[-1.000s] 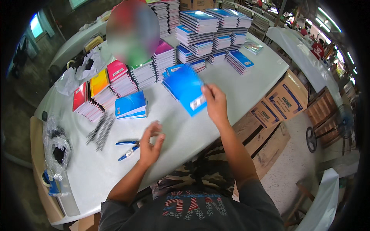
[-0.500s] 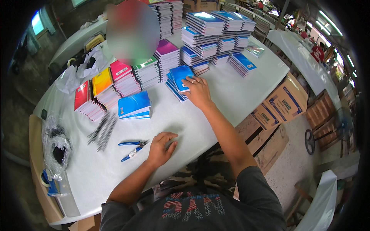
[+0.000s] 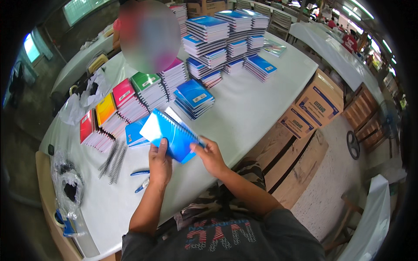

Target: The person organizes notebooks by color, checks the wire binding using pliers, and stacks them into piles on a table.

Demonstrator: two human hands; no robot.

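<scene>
Between my two hands a blue spiral notebook [image 3: 171, 135] is held tilted above the table, its coil edge facing up and right. My left hand [image 3: 160, 164] grips its lower left edge, thumb on the cover. My right hand [image 3: 210, 156] pinches the end near the coil. Partly behind the held one, blue notebooks [image 3: 135, 130] lie on the table. Farther back stands a short stack of blue spiral notebooks [image 3: 194, 94]. Beside my left hand are blue-handled cutting pliers [image 3: 142, 184], partly hidden by the hand and wrist. Several loose spiral coils [image 3: 114, 161] lie left of them.
Red [image 3: 88, 124], yellow [image 3: 106, 106], pink [image 3: 123, 93] and green notebook stacks [image 3: 146, 81] line the left side. Tall blue-covered stacks [image 3: 208, 41] stand at the back. Plastic wrap [image 3: 67, 178] lies at the left edge; cardboard boxes [image 3: 321, 102] stand right of the table.
My right hand has left the short blue stack and come back toward me. My left hand has risen from the table. Both now hold a blue notebook; the view has shifted slightly.
</scene>
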